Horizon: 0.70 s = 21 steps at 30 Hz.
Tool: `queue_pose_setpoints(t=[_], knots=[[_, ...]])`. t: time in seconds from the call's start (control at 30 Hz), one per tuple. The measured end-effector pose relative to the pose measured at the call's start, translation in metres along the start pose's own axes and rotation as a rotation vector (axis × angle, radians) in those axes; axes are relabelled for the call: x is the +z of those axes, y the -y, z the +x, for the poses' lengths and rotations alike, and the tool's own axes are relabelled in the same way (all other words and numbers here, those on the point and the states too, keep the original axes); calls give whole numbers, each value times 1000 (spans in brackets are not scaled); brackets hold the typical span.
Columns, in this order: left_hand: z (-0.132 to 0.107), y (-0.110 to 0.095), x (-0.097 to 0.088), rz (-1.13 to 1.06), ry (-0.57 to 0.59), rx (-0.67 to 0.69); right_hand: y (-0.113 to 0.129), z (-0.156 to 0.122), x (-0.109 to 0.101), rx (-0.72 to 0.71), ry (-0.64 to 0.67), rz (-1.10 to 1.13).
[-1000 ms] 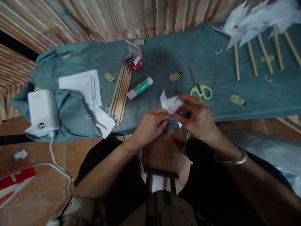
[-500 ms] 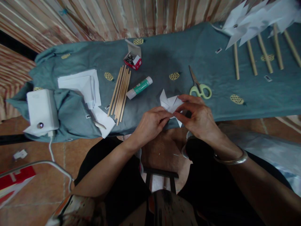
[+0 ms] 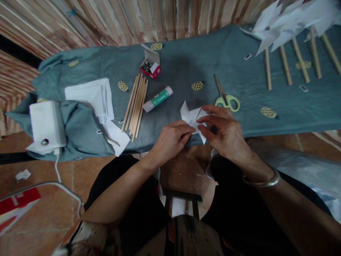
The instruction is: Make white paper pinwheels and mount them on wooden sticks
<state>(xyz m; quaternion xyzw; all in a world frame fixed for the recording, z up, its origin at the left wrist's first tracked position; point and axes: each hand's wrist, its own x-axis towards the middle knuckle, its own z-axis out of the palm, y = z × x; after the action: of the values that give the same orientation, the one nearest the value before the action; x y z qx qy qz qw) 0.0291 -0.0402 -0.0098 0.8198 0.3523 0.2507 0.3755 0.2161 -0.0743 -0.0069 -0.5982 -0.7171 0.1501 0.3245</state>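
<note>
A white folded paper pinwheel (image 3: 191, 116) lies at the near edge of a blue-grey cloth (image 3: 186, 67). My left hand (image 3: 170, 140) pinches its lower left part with curled fingers. My right hand (image 3: 225, 133) holds its right side, thumb and fingers closed around the paper. A silver bangle (image 3: 262, 179) sits on my right wrist. Green-handled scissors (image 3: 226, 97) lie just beyond my right hand. A glue stick (image 3: 157, 99) with a green label lies beyond my left hand.
A bundle of wooden sticks (image 3: 136, 105) and a stack of white paper (image 3: 92, 97) lie to the left. A red box of pins (image 3: 150, 65) stands open behind them. Finished pinwheels on sticks (image 3: 287, 39) lie far right. A white box (image 3: 46, 124) with a cable sits far left.
My right fingers have shifted slightly up and over the paper's right side. The paper has barely moved and my left hand stays where it was.
</note>
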Motion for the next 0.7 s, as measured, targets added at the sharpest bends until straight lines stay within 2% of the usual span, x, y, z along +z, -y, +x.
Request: queue_pose_setpoints(t=[0.17,0.33,0.7], knots=[[0,-1,-1,-6,11,-15,0,-2,1,-74,17,-43],[0,-1,-1,-7,12,-19,2,-5,2,-47,88,-70],[-4,-1,1,67,-22,38,15,-5,8,-1,156,-80]])
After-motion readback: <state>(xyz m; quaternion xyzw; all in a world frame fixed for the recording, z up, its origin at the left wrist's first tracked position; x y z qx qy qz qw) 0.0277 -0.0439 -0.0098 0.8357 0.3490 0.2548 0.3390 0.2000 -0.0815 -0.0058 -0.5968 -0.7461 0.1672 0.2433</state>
